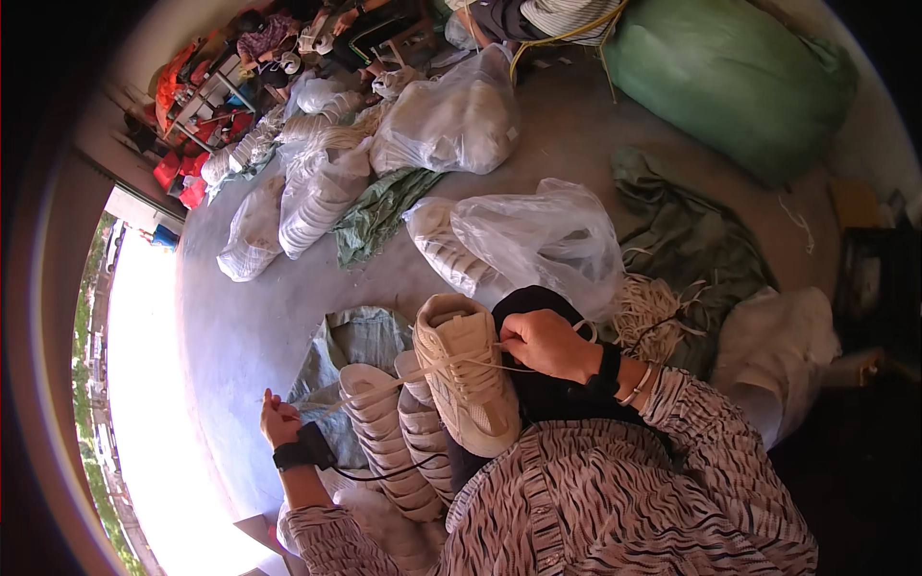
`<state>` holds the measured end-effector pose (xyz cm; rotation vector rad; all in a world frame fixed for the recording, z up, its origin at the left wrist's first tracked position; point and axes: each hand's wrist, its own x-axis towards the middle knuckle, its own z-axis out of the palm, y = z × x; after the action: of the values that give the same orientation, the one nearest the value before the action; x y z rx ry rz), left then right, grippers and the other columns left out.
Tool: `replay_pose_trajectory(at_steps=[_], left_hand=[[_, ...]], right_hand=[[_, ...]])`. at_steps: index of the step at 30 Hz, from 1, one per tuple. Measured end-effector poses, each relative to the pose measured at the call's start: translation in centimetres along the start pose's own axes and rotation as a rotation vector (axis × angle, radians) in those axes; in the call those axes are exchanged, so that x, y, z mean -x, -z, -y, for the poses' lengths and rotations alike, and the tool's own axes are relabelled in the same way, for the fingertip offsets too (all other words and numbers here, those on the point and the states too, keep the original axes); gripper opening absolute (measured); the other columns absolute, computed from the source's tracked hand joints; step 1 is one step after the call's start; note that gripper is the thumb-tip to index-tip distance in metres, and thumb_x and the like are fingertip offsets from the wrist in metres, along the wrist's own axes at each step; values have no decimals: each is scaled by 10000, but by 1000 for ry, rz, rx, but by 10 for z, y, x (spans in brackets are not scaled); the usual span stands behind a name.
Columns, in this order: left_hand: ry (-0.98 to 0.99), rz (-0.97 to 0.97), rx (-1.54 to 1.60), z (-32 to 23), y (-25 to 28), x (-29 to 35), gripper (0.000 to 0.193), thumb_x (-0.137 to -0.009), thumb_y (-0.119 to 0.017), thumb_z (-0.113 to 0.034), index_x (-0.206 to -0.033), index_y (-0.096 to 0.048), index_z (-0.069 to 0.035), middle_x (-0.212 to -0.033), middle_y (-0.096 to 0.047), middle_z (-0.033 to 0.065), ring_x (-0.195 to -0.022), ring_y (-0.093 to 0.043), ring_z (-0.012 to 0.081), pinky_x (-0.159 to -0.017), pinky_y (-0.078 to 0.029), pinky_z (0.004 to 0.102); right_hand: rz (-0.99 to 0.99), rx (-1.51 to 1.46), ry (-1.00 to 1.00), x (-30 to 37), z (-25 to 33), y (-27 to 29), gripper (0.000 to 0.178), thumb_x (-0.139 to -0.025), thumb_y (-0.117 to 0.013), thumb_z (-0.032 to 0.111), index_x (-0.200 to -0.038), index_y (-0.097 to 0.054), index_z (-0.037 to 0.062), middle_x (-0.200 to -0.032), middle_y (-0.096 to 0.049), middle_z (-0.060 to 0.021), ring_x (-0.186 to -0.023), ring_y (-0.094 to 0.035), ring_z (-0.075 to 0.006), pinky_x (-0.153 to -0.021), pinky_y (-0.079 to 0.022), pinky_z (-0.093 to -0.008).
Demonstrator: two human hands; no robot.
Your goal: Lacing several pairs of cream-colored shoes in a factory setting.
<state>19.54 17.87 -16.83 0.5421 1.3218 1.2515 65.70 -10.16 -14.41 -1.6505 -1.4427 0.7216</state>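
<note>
A cream lace-up sneaker [468, 384] rests on my lap, its toe toward me and its opening away. A pale shoelace [389, 386] runs taut from its eyelets out to the left, where my left hand [279, 420] has its fingers closed on it. At the sneaker's right side my right hand [549, 343] is curled in a pinch, with the lace passing into its fingertips. What lies inside that pinch is partly hidden. Left of the sneaker stand two stacked rows of pale shoes [379, 432], close to my left forearm.
Beyond my knees lies a clear plastic bag of shoes [538, 235]. A bundle of loose laces [653, 317] sits to the right, beside dark green cloth [687, 221]. Farther off are more bagged shoes [447, 115], a big green sack [730, 86] and several seated people.
</note>
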Motion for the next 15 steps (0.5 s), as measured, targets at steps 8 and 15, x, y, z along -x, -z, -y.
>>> replay_pose_trajectory(at_steps=[8, 15], left_hand=[[-551, 685, -749, 82, -146, 191, 167, -932, -455, -117, -854, -561, -15, -684, -583, 30, -586, -538, 103, -545, -443, 239], [-434, 838, -882, 99, -174, 233, 128, -890, -545, -130, -876, -571, -6, -674, -572, 42, -591, -529, 101, -563, -444, 245]], right_hand=[[11, 44, -73, -5, 6, 8, 138, -793, -636, 121, -757, -600, -7, -602, -609, -125, -553, -613, -222, -513, -469, -299], [69, 533, 268, -6, 3, -4, 102, -768, -628, 119, -817, -587, 39, -668, -556, -82, -633, -584, -290, -554, -480, -336]])
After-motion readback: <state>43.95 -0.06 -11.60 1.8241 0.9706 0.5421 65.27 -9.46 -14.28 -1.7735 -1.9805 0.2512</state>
